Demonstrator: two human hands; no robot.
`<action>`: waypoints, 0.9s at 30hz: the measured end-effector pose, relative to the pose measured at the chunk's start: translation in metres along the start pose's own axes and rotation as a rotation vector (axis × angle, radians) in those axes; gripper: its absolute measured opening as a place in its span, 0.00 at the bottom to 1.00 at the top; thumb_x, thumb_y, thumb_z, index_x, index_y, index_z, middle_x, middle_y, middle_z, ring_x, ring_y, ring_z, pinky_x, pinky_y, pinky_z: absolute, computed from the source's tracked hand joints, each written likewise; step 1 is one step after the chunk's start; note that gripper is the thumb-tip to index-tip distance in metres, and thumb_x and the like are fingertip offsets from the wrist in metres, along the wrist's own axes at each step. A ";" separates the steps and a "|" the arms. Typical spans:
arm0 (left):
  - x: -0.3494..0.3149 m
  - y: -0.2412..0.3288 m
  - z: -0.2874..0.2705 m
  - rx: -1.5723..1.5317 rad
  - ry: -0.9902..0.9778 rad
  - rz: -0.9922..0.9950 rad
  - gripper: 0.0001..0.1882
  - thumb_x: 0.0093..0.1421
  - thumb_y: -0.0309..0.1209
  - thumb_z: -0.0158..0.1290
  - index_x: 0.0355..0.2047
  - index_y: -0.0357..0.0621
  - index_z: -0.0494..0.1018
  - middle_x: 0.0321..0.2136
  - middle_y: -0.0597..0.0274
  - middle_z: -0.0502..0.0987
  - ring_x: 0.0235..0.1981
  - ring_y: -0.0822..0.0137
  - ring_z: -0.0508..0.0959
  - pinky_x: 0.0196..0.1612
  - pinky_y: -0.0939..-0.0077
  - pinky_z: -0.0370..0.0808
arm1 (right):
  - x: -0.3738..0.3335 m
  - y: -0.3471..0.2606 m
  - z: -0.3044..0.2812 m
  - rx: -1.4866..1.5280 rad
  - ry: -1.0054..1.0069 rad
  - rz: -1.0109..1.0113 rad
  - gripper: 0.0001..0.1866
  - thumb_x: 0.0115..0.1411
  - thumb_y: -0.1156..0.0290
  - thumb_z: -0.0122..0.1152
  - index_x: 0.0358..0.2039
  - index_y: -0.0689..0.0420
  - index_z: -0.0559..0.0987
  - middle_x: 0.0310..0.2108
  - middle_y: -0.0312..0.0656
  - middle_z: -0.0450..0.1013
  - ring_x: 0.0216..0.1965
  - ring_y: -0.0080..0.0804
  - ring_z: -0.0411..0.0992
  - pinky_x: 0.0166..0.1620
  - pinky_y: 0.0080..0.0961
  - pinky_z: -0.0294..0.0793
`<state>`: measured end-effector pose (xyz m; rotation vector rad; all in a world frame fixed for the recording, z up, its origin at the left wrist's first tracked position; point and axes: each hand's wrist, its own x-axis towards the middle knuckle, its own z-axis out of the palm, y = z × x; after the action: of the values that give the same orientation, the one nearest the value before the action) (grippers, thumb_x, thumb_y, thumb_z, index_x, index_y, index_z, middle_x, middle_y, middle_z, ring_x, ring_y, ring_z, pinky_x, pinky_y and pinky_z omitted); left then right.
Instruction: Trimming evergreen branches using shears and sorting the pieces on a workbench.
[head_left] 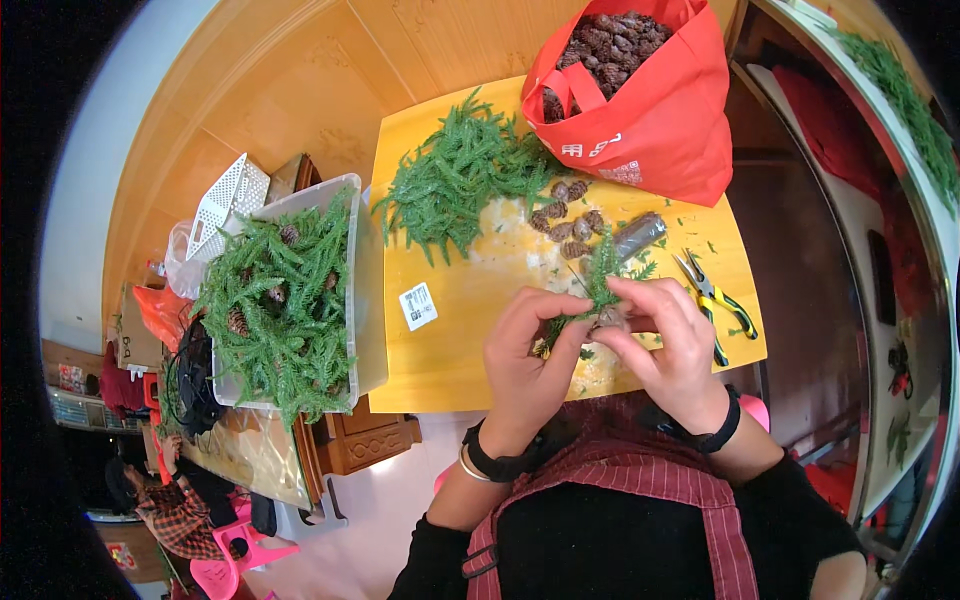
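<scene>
A dark red plaid apron (640, 500) over black sleeves fills the lower edge, nearest the lens, and from it both forearms rise toward the near edge of the square yellow wooden table (450, 340). The left hand (527, 345), with a black band and a thin metal bangle at the wrist, is curled closed, its fingertips pinching the stem of a small green fir-like sprig (598, 275). The right hand (665, 335), wearing a black wristband, is likewise closed, thumb and fingers pressed around a small brown pine cone (610, 316) held against the sprig's base; the two hands touch each other over the table's near right part. Just beyond the fingers, a grey spool of thin wire (638, 235) lies tilted, and beside it a cluster of loose brown pine cones (565, 215) sits near the table's middle. A pair of pliers with yellow-and-green handles (712, 295) rests near the right edge. A heap of green evergreen cuttings (460, 180) covers the far left part, and a red fabric tote bag filled with pine cones (650, 110) stands at the far right corner. A small white label (418, 305) lies toward the left edge. Off the table's left edge, a clear plastic bin (365, 300) holds finished green sprigs with cones.
</scene>
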<state>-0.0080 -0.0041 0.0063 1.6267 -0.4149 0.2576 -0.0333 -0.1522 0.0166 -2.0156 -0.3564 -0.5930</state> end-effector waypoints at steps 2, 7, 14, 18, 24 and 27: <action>0.000 0.001 -0.002 0.014 -0.081 0.001 0.08 0.51 0.15 0.51 0.33 0.35 0.70 0.31 0.62 0.70 0.32 0.74 0.71 0.35 0.85 0.67 | 0.000 0.000 -0.001 0.035 -0.005 0.011 0.24 0.42 0.80 0.67 0.43 0.62 0.73 0.33 0.42 0.68 0.30 0.26 0.71 0.31 0.19 0.76; 0.003 0.002 0.001 -0.114 -0.061 -0.054 0.08 0.52 0.15 0.50 0.34 0.35 0.70 0.35 0.60 0.71 0.35 0.73 0.71 0.38 0.82 0.68 | 0.000 -0.001 -0.002 0.057 -0.015 -0.014 0.25 0.42 0.81 0.67 0.44 0.62 0.71 0.33 0.42 0.68 0.31 0.26 0.71 0.33 0.20 0.77; 0.002 0.002 -0.002 -0.342 -0.086 -0.230 0.07 0.55 0.19 0.50 0.36 0.35 0.70 0.39 0.59 0.72 0.39 0.73 0.71 0.43 0.81 0.68 | -0.005 0.001 0.001 0.121 -0.009 0.025 0.25 0.44 0.83 0.66 0.44 0.62 0.70 0.33 0.43 0.67 0.32 0.28 0.74 0.35 0.21 0.78; 0.002 0.000 -0.001 -0.333 -0.072 -0.178 0.08 0.55 0.16 0.48 0.36 0.33 0.69 0.39 0.58 0.70 0.35 0.74 0.72 0.34 0.83 0.72 | -0.005 0.001 0.001 0.108 -0.010 0.030 0.24 0.44 0.83 0.66 0.44 0.62 0.70 0.33 0.43 0.68 0.32 0.29 0.74 0.35 0.21 0.78; 0.002 0.000 0.001 -0.324 -0.040 -0.179 0.07 0.56 0.17 0.48 0.36 0.33 0.70 0.36 0.60 0.70 0.32 0.74 0.73 0.34 0.84 0.72 | -0.007 0.004 0.003 0.100 -0.010 0.030 0.24 0.44 0.83 0.66 0.43 0.63 0.70 0.32 0.43 0.68 0.33 0.28 0.74 0.35 0.22 0.78; 0.002 0.001 -0.001 -0.328 -0.071 -0.187 0.07 0.56 0.17 0.48 0.37 0.33 0.70 0.35 0.61 0.70 0.31 0.74 0.73 0.34 0.83 0.72 | -0.008 0.005 0.003 0.133 0.040 0.014 0.24 0.44 0.82 0.66 0.43 0.63 0.70 0.34 0.43 0.69 0.32 0.27 0.74 0.35 0.22 0.78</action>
<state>-0.0065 -0.0033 0.0083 1.3430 -0.3362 -0.0112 -0.0369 -0.1517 0.0070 -1.8752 -0.3489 -0.5846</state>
